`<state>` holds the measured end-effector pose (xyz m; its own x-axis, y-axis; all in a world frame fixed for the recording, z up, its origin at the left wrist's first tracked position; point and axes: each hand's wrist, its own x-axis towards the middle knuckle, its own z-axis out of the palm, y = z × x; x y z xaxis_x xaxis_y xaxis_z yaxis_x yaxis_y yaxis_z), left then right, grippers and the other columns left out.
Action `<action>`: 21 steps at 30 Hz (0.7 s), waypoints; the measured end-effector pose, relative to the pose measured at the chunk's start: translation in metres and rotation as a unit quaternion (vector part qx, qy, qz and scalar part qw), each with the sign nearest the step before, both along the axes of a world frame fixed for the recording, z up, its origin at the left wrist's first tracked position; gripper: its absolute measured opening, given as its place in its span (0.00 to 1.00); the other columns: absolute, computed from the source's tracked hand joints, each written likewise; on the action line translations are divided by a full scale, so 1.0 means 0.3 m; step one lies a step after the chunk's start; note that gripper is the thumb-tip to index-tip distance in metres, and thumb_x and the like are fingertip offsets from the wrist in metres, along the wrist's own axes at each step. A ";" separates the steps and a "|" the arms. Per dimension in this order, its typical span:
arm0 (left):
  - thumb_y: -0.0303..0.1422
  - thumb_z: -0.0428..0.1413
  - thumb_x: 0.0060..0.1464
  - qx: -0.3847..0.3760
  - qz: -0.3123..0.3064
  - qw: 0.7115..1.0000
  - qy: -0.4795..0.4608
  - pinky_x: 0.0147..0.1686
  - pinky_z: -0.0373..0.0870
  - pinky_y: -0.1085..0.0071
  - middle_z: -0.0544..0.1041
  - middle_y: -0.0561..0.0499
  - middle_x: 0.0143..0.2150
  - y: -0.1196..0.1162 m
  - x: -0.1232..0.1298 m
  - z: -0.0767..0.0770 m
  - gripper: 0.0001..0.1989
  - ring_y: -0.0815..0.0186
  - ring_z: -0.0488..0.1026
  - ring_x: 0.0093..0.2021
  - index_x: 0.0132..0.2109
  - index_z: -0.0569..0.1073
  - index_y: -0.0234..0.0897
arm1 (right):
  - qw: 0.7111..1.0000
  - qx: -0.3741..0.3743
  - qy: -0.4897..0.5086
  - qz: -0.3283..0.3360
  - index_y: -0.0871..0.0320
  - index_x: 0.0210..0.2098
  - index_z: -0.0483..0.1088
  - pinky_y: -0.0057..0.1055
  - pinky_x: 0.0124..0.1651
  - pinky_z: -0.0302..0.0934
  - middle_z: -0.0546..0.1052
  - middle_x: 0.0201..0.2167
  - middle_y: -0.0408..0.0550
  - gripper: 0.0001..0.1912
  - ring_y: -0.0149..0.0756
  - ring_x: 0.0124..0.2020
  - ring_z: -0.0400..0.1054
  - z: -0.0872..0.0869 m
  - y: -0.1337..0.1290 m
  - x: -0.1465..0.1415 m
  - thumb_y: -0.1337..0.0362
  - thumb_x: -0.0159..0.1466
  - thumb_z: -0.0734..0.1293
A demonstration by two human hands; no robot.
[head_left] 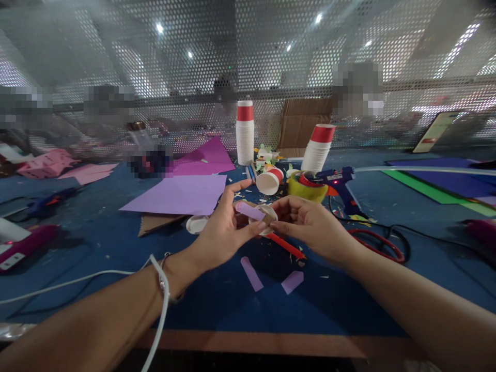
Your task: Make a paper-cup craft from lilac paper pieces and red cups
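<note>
Both hands meet over the middle of the table around a small white round piece [256,221], perhaps a cut cup base. My left hand [228,219] holds it from the left, thumb pressed on its front and index finger raised. A purple paper strip [251,211] lies across the piece, beside a small brown bit [267,219]. My right hand [306,222] pinches the piece's right edge between thumb and fingers. Below the hands, a second purple strip [251,274] and a short purple paper piece [292,282] lie flat on the blue table.
An orange pencil [287,246] lies just under the hands. Behind them are a tipped cup [270,181], a yellow roll [308,189], a blue glue gun [343,188] and stacked cups [245,139]. Purple paper [180,194] lies left. A white cord [165,305] crosses my left wrist.
</note>
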<state>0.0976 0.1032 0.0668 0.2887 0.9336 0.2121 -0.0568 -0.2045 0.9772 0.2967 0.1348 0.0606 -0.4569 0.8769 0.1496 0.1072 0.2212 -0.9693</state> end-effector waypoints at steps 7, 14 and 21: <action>0.35 0.64 0.54 0.003 0.049 0.997 0.052 0.33 0.72 0.67 0.72 0.53 0.37 0.004 0.000 0.000 0.34 0.65 0.72 0.32 0.63 0.57 0.45 | 1.000 0.010 -0.010 0.015 0.55 0.41 0.71 0.40 0.46 0.71 0.80 0.40 0.48 0.13 0.40 0.41 0.76 0.006 -0.008 -0.006 0.60 0.57 0.72; 0.38 0.64 0.53 0.014 0.060 0.993 0.104 0.29 0.68 0.68 0.74 0.53 0.36 0.005 -0.013 -0.006 0.28 0.67 0.70 0.29 0.58 0.63 0.43 | 0.999 0.016 -0.019 0.022 0.55 0.41 0.70 0.40 0.46 0.72 0.80 0.41 0.48 0.13 0.40 0.42 0.76 0.000 -0.008 -0.007 0.60 0.58 0.71; 0.32 0.68 0.47 -0.036 0.073 0.997 -0.007 0.37 0.71 0.67 0.77 0.53 0.33 0.012 -0.006 0.009 0.29 0.66 0.74 0.33 0.53 0.64 0.38 | 1.000 0.000 -0.004 0.022 0.55 0.41 0.71 0.39 0.46 0.72 0.80 0.41 0.48 0.13 0.39 0.42 0.76 0.014 -0.019 -0.002 0.60 0.58 0.72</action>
<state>0.0958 0.1069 0.0694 0.1464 0.9783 0.1469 -0.0448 -0.1418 0.9889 0.2960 0.1290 0.0646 -0.4957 0.8562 0.1457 0.1044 0.2252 -0.9687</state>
